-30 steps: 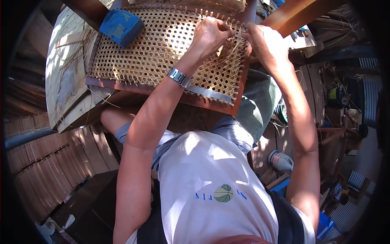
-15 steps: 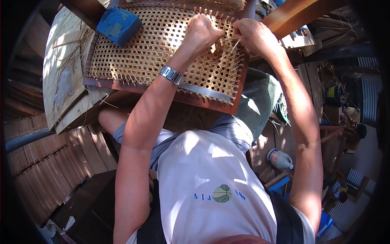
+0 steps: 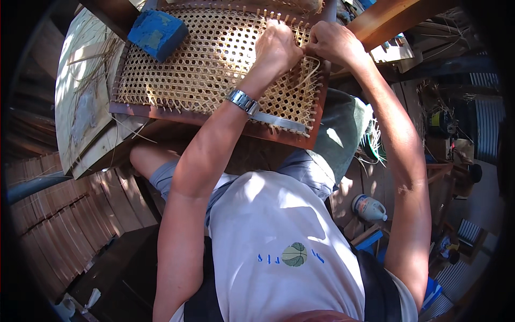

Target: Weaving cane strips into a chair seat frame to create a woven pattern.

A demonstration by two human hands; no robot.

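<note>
A woven cane panel [image 3: 177, 80] with open holes is stretched over a reddish-brown wooden frame [image 3: 317, 126]. Small pegs [image 3: 265, 13] stick up along its far edge. My left hand [image 3: 278, 47] is closed over the panel's far right part; what its fingers grip is hidden. Just right of it, my right hand [image 3: 337, 44] is closed in a pinch at the panel's right edge. A pale loose cane strip [image 3: 315, 68] curls out from between the hands, apparently held in the right fingers. A flat metal strip [image 3: 281, 122] lies along the panel's near right edge.
A blue block [image 3: 157, 35] rests on the panel's far left corner. Loose cane strands [image 3: 96, 70] lie on the pale board at left. Wooden beams [image 3: 394, 21] rise beyond the frame. A white plastic jug [image 3: 369, 208] lies on the floor at right.
My left hand has moved right, closer to my right hand, which has shifted only slightly. The loose cane strip now bends in a wider curl near the right edge.
</note>
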